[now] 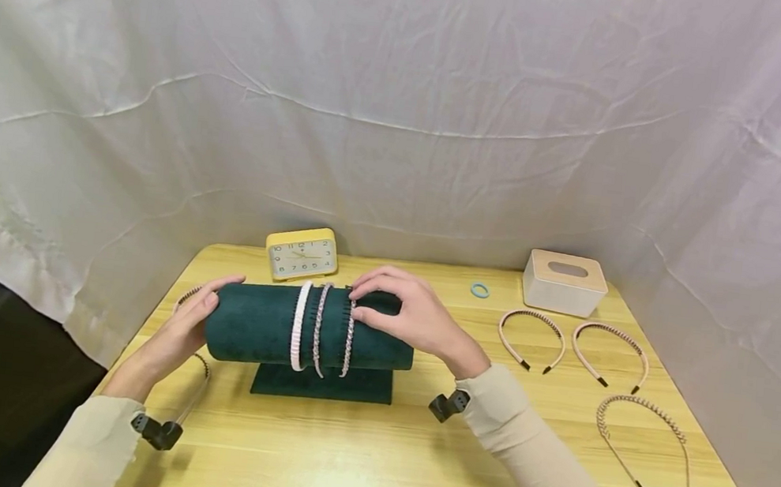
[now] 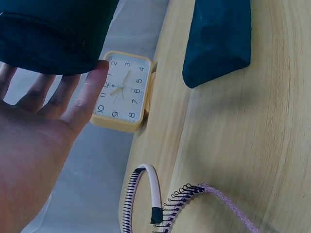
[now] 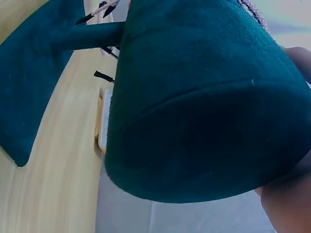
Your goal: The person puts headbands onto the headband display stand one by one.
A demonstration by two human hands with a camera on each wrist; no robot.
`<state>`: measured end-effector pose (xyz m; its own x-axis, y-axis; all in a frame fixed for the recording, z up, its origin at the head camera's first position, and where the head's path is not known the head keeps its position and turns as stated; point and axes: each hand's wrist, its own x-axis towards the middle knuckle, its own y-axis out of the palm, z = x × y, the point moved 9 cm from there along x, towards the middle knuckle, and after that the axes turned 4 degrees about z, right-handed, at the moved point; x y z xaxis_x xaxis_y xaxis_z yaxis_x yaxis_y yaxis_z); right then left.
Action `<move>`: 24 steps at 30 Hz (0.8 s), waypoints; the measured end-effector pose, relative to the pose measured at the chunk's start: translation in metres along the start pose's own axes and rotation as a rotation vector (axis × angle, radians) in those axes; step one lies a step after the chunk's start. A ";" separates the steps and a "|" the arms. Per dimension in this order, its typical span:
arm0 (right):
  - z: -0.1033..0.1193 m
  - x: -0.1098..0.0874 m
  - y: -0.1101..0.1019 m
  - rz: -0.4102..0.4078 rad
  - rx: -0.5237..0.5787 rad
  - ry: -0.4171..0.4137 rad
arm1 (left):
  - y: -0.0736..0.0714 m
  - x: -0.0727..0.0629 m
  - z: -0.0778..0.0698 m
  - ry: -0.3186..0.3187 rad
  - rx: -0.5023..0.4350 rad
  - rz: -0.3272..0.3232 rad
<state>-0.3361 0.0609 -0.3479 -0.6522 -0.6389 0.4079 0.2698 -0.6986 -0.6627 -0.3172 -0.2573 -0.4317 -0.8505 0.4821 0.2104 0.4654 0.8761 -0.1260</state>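
Reader: What does the right grip (image 1: 400, 314) hold?

Author: It is narrow: thumb and fingers pinch the rightmost twisted headband (image 1: 349, 342) near its top, where that band arches over a dark green roll (image 1: 249, 328).

Reader: And the left grip (image 1: 176, 338)?

Author: It is wide. Nearly straight fingers rest against the roll's left end, some tips hidden behind it.

Reader: What else does the roll bear?

Author: Left of the pinched band sit a second twisted headband (image 1: 317, 335), then a white headband (image 1: 298, 333). A green base (image 1: 322, 384) carries the roll above the bench (image 1: 337, 476).

Reader: And farther out?

Author: At left, the left wrist view shows a pale headband (image 2: 154, 187) and a purple headband (image 2: 231, 207), close together. Behind the roll stands a yellow clock (image 1: 302, 254); to the right, a blue ring (image 1: 473, 290) lies near a white tissue box (image 1: 560, 293). Before the box are two pink headbands (image 1: 505, 338) and, nearer, a braided headband (image 1: 656, 402). Pale cloth (image 1: 404, 118) hangs behind.
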 end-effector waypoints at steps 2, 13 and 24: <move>0.002 0.002 0.001 0.001 -0.017 -0.004 | 0.000 0.000 0.000 -0.001 0.002 -0.001; 0.021 0.012 0.006 0.042 -0.204 -0.058 | 0.000 0.000 0.001 -0.009 0.002 0.000; 0.024 0.015 0.010 0.039 -0.256 -0.057 | -0.001 0.000 0.001 -0.005 0.009 -0.002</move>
<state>-0.3260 0.0364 -0.3329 -0.6022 -0.6856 0.4090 0.1006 -0.5734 -0.8131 -0.3179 -0.2578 -0.4320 -0.8524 0.4805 0.2063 0.4617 0.8768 -0.1346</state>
